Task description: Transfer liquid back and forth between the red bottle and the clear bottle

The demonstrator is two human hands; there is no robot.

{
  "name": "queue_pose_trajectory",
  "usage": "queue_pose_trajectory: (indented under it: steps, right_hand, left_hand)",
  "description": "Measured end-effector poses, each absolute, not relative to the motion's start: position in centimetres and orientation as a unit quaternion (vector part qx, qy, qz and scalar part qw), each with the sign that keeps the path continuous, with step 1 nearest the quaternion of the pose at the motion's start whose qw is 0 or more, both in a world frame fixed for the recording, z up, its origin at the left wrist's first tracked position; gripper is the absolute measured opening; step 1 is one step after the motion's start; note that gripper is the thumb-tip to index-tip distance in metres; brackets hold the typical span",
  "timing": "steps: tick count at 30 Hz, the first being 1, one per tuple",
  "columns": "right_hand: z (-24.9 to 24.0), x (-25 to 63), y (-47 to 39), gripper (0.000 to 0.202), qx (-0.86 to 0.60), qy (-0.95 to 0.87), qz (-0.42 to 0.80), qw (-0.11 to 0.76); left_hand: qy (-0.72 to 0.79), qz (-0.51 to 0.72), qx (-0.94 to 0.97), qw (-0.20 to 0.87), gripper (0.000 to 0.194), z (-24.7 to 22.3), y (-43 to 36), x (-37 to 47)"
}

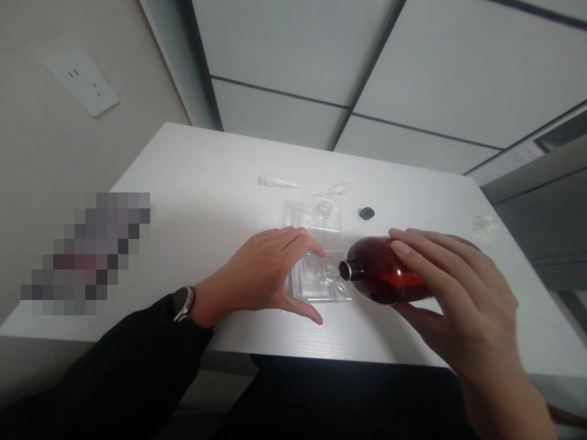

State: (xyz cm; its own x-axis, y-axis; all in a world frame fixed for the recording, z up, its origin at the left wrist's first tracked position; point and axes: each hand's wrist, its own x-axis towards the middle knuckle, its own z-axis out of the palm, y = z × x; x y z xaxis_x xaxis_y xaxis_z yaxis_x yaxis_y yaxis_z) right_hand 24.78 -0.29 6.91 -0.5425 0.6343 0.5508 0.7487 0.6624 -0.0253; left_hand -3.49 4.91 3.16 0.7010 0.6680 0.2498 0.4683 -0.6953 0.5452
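My right hand (463,299) is wrapped round a reddish-brown bottle (385,272). The bottle lies tilted on its side in the air, and its uncapped mouth points left over a clear plastic box (316,290). A small round clear part shows on that box, just under the bottle's mouth. My left hand (270,275) is at the box's left side, thumb and fingers spread apart round it; whether the fingertips touch it I cannot tell. Behind stands a second clear plastic box (307,220) with a round clear part on it. A dark cap (366,213) lies to its right.
On the white table (206,183), a clear tube-like item (277,181) and a thin whitish item (337,188) lie behind the boxes. A crumpled pale thing (484,228) is at the right. A blurred-out object (92,256) sits at the left, below a wall socket (85,82).
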Motion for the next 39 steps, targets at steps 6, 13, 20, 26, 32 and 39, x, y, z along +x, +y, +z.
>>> queue_pose_trajectory:
  steps: [6, 13, 20, 26, 32, 39]
  right_hand:
    - [6.97, 24.72, -0.25, 0.088, -0.394, -0.872, -0.112, 0.268]
    - [6.92, 24.8, -0.35, 0.09, -0.399, -0.871, -0.108, 0.265]
    - [6.92, 24.92, -0.42, 0.089, -0.396, -0.874, -0.098, 0.266]
    - [7.01, 24.73, -0.33, 0.09, -0.396, -0.874, -0.104, 0.262]
    - [7.05, 24.79, -0.33, 0.09, -0.394, -0.875, -0.105, 0.261]
    - [6.99, 24.79, -0.34, 0.087, -0.397, -0.873, -0.114, 0.261]
  left_hand:
    - [0.315, 0.219, 0.896, 0.225, 0.08, 3.14, 5.03, -3.5]
    - [0.31, 0.231, 0.896, 0.217, 0.08, 3.14, 4.96, -3.56]
    - [0.324, 0.229, 0.893, 0.212, 0.08, 3.33, 4.85, -3.48]
    - [0.327, 0.23, 0.892, 0.21, 0.078, 3.3, 4.8, -3.5]
    - [0.323, 0.242, 0.891, 0.208, 0.08, 3.4, 4.75, -3.49]
    - [0.326, 0.235, 0.892, 0.206, 0.079, 3.38, 4.7, -3.52]
